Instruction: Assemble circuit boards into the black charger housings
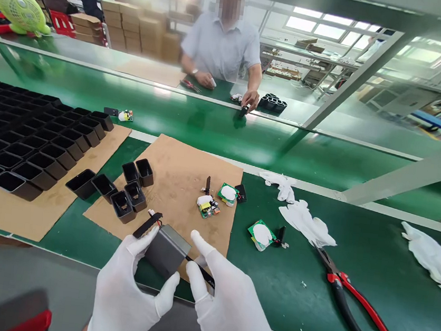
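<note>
My left hand (128, 277), in a white glove, is wrapped round a dark grey box-shaped housing (168, 250), thumb on its near side. At the housing's upper left, a black end plate (147, 225) with red wire and a white piece stands out by my fingers. My right hand (229, 299), also gloved, is closed round a black strip (206, 276) with pale lettering, whose tip meets the housing's right side; its exact kind is unclear. Beyond my hands lie circuit boards (208, 206) with yellow and white parts, and several open black housings (123, 206) on brown cardboard (180, 166).
Red-and-black pliers (343, 294) lie at the right beside white gloves (307, 220). Another circuit board (262, 235) rests on the green table. Rows of black housings (36, 139) fill the left. Across the bench, a co-worker's hand (251, 100) holds a small black piece. A metal post (407, 171) slants at right.
</note>
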A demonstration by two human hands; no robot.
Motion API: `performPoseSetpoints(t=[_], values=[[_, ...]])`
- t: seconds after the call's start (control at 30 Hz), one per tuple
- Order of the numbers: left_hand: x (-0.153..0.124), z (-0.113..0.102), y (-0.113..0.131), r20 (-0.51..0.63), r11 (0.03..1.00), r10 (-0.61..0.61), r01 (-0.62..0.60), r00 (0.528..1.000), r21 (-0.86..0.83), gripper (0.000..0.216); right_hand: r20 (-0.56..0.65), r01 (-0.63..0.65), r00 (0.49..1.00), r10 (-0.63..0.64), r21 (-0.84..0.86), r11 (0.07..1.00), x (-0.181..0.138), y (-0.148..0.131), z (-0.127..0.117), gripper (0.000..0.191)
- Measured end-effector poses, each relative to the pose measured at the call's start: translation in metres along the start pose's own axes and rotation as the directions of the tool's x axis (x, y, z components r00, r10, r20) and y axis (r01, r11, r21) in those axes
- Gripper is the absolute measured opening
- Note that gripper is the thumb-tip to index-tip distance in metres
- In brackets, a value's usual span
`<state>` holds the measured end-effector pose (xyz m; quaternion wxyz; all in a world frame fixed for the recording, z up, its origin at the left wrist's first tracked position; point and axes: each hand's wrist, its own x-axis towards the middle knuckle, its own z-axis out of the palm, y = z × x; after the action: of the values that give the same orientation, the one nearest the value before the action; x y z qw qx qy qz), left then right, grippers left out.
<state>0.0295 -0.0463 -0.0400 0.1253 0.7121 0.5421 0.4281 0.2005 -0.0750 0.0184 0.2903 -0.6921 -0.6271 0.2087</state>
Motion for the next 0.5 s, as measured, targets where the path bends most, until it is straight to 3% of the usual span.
performPoseSetpoints(t=[0.1,0.17,0.5], values=[[0.0,-0.001,0.002,-0.034,0.991,0.038,-0.033,0.999,0.129,0.06,0.177,-0.08,0.983,0.057,0.128,0.989,0.007,0.0,0.003,0.045],[0.0,-0.001,0.003,-0.044,0.983,0.06,-0.051,0.997,0.175,0.058,0.218,-0.127,0.972,0.09,0.162,0.978,0.009,0.0,0.004,0.045],[0.002,0.001,0.007,-0.038,0.97,0.065,-0.054,0.997,0.238,0.056,0.163,-0.177,0.978,0.132,0.297,0.938,0.005,0.007,0.017,0.04]])
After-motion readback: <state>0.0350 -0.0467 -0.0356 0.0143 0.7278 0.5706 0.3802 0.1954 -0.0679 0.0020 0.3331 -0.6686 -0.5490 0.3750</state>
